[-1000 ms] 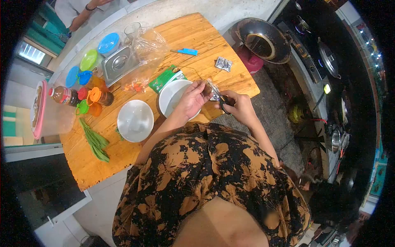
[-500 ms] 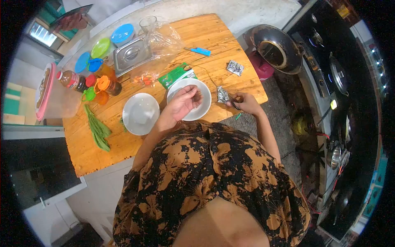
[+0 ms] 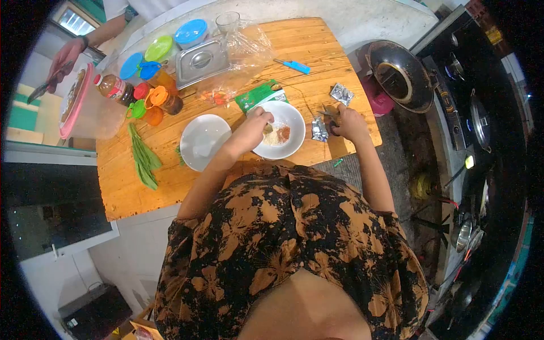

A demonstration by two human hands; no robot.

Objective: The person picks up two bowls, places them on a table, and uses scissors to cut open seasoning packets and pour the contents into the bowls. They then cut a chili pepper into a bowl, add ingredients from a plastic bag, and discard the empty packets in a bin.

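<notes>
The left hand (image 3: 255, 122) pinches something small, perhaps a sachet, over the white bowl (image 3: 280, 137) of powders. The right hand (image 3: 347, 120) grips scissors (image 3: 330, 117), the foil packet (image 3: 319, 130) lying just left of it.

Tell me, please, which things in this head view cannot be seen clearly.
- Right hand: what it holds, hidden by its own fingers.
- Left hand: fingertips over the white bowl; any pinch too small to tell.
- Silver sachet: print too small.
- Co-worker's hand: dark tool blurred near the edge.
</notes>
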